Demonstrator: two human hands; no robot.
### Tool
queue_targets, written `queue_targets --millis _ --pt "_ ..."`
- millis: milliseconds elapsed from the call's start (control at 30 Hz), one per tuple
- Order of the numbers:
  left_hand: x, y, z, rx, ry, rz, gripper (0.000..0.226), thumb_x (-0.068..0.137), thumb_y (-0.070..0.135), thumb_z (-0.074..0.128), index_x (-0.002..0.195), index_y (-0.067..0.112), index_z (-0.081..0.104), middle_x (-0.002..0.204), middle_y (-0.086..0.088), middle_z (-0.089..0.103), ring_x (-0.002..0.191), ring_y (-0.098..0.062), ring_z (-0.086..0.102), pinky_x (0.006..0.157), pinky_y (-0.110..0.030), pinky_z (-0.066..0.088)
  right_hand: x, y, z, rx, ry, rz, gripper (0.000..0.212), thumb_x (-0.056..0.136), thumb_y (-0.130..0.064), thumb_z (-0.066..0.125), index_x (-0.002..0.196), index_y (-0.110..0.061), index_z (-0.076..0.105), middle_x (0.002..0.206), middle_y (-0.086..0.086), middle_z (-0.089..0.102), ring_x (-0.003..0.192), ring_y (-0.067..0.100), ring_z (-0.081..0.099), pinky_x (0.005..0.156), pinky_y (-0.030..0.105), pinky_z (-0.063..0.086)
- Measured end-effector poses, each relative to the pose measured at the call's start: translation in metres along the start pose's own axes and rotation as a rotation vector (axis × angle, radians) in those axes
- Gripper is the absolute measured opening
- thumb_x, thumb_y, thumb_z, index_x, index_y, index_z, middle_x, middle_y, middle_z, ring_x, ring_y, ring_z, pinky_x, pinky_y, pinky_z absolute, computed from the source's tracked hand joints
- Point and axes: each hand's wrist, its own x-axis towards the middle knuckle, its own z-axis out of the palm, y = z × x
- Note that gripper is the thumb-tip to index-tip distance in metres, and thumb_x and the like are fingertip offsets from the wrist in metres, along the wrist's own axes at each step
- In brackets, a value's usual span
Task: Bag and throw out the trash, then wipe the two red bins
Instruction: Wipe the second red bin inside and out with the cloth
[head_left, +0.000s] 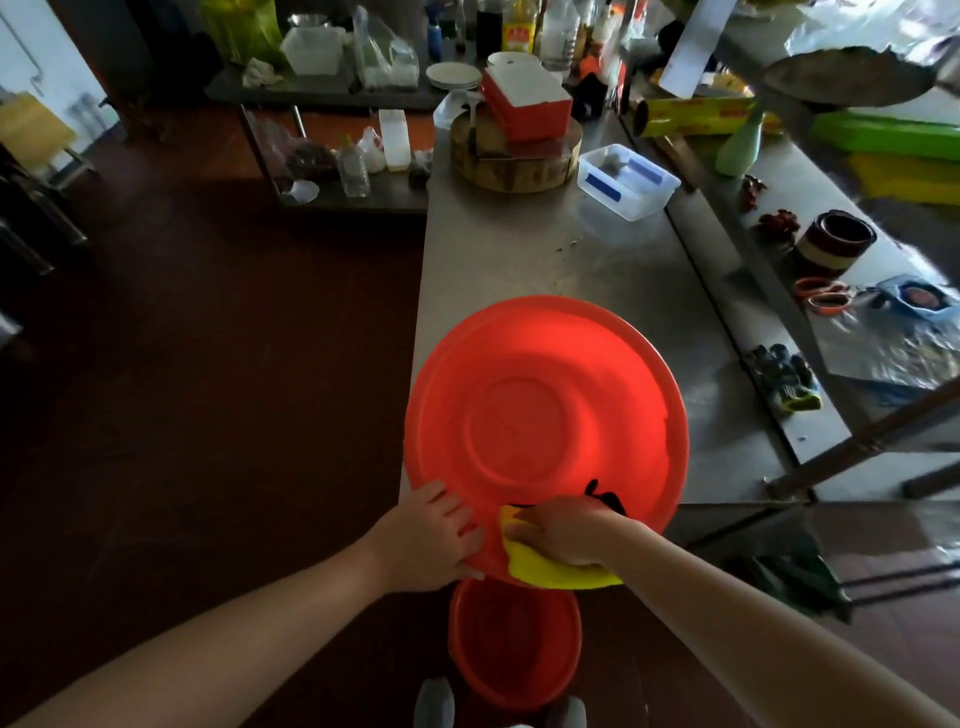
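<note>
Two round plastic bins: the large red bin (540, 395) lies upside down on the steel table (519, 260) at its near end, the small red bin (514, 644) below on the floor. The left hand (431, 535) presses flat on the large rim; the right hand (566, 535) grips one yellow cloth (550, 571) there.

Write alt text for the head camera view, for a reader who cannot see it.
A person's right hand holds a yellow cloth against the near rim of a large red basin on a steel table, while the left hand rests on the rim beside it. A smaller red bin stands on the floor below.
</note>
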Motion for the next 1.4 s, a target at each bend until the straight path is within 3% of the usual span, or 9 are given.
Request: queue_targets --millis 167,300,567,867,967,1067,1167,1300,1400 --pt "0.002 0.012 0.005 -0.009 0.030 -0.068 0.046 0.092 0.067 0.050 0.093 0.026 0.069 0.082 0.003 0.065 0.074 -0.021 0.059 0.078 -0.038 0.043 -0.007 -0.004 0.015 -0.078 0.082 0.034 0.042 0.106 -0.057 0.021 0.139 -0.042 0.042 0.131 0.005 0.063 0.122 0.035 0.058 0.097 0.054 0.045" --pt "0.007 0.019 0.003 -0.047 0.041 -0.094 0.047 0.095 0.065 0.049 0.096 0.022 0.067 0.083 -0.001 0.066 0.073 -0.024 0.061 0.076 -0.039 0.047 -0.018 -0.003 0.028 -0.068 0.060 0.011 0.042 0.101 -0.062 0.017 0.141 -0.048 0.018 0.145 -0.004 0.050 0.132 0.033 0.045 0.100 0.066 0.018" --pt "0.003 0.038 0.015 0.011 -0.038 -0.053 0.048 0.086 0.067 0.057 0.101 0.022 0.067 0.087 -0.002 0.066 0.079 -0.024 0.062 0.083 -0.040 0.051 0.004 -0.005 0.038 0.073 -0.135 0.099 0.063 0.100 -0.064 0.014 0.157 -0.040 0.021 0.163 -0.001 0.026 0.147 0.032 0.027 0.115 0.064 0.016" --pt "0.013 0.037 0.032 0.057 -0.071 -0.072 0.050 0.088 0.064 0.056 0.113 0.021 0.066 0.098 -0.005 0.066 0.092 -0.028 0.062 0.092 -0.046 0.045 0.040 0.010 0.038 0.143 0.127 0.256 0.056 0.099 -0.060 0.027 0.128 -0.026 0.060 0.135 0.006 0.061 0.126 0.031 0.053 0.105 0.051 0.035" --pt "0.022 0.032 0.029 0.066 -0.085 -0.093 0.051 0.088 0.066 0.057 0.110 0.022 0.069 0.096 -0.005 0.068 0.091 -0.028 0.064 0.092 -0.046 0.048 0.040 0.016 0.035 0.126 -0.020 0.335 0.069 0.094 -0.072 0.018 0.146 -0.035 0.046 0.155 0.005 0.042 0.144 0.038 0.031 0.113 0.067 0.010" --pt "0.030 0.031 0.022 0.043 -0.088 -0.124 0.054 0.087 0.067 0.056 0.106 0.018 0.071 0.093 -0.006 0.069 0.087 -0.030 0.066 0.096 -0.049 0.049 0.037 0.023 0.023 0.128 -0.220 0.342 0.076 0.087 -0.081 0.009 0.155 -0.049 0.022 0.167 0.000 0.019 0.152 0.044 0.006 0.101 0.081 -0.010" --pt "0.036 0.030 0.018 0.022 -0.110 -0.147 0.059 0.088 0.068 0.052 0.100 0.015 0.073 0.089 -0.008 0.071 0.084 -0.030 0.067 0.093 -0.047 0.049 0.033 0.025 0.015 0.201 -0.363 0.334 0.078 0.086 -0.083 0.013 0.156 -0.050 0.018 0.169 -0.001 0.013 0.154 0.042 0.001 0.103 0.083 -0.010" --pt "0.041 0.030 0.016 0.006 -0.142 -0.137 0.057 0.088 0.069 0.053 0.098 0.015 0.071 0.086 -0.008 0.070 0.081 -0.029 0.065 0.087 -0.044 0.050 0.016 0.026 0.012 0.282 -0.268 0.241 0.086 0.082 -0.082 0.028 0.155 -0.037 0.029 0.164 0.007 0.026 0.151 0.038 0.013 0.109 0.072 -0.002" --pt "0.043 0.024 0.012 0.021 -0.129 -0.122 0.057 0.088 0.069 0.053 0.097 0.016 0.071 0.085 -0.007 0.070 0.081 -0.029 0.065 0.088 -0.044 0.050 0.002 0.028 0.012 0.165 -0.293 0.208 0.096 0.074 -0.086 0.018 0.154 -0.035 0.032 0.164 0.005 0.029 0.151 0.035 0.020 0.116 0.066 0.005"
